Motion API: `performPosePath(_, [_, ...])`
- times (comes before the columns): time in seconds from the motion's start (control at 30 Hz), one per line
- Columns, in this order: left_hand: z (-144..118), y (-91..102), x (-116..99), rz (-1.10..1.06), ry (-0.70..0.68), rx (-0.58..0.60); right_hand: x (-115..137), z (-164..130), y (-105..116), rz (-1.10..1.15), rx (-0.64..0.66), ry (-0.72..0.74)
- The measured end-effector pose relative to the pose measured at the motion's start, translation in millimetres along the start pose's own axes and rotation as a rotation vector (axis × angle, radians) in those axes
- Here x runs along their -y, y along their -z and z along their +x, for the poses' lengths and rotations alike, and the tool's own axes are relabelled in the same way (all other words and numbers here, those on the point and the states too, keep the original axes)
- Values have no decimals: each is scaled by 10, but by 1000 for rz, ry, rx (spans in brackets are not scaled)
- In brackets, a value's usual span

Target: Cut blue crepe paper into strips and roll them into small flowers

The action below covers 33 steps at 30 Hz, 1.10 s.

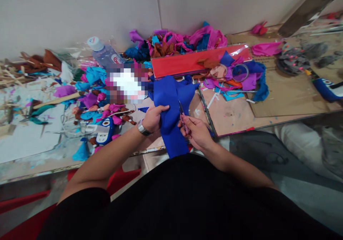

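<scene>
The left hand [153, 118] has a tight grip on a big piece of blue paper [171, 107], pinching its left edge. The right hand [197, 132] has its grip closed around a pair of scissors [183, 120] with pink handles, and the blades touch the right side of the blue paper. The paper is held up just above the near edge of the counter [233, 114], between the two hands, and its lower end hangs down to the person's black shirt [187, 197].

The counter is wide and messy. A long red sheet [187, 63] lies behind the blue paper. Behind that sits a big heap of pink, blue and brown paper scraps [182, 41] by the wall. A flat brown board [289, 93] lies to the right. More bright scraps [93, 89] are spread out on the left, near a plastic bottle [103, 52] lying on its side. A blue and white toy-like thing [104, 132] rests near the left arm. A clear tape ring [240, 72] sits on the purple bits to the right. A silver watch [143, 129] is on the left wrist.
</scene>
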<state>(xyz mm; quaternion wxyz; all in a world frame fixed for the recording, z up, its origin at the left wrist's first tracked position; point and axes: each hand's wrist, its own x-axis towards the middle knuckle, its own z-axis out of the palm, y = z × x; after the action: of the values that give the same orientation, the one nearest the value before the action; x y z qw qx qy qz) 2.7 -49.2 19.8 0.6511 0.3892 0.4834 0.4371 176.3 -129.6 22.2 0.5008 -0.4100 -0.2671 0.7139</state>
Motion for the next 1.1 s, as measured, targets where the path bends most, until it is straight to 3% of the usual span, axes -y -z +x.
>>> performPosePath(0.2, [-27, -31, 8, -144, 23, -98, -40, 17, 0, -1, 2, 17])
performPosePath(1.1, [-60, -69, -34, -195, 25, -146, -43, 46, -3, 33, -10, 36])
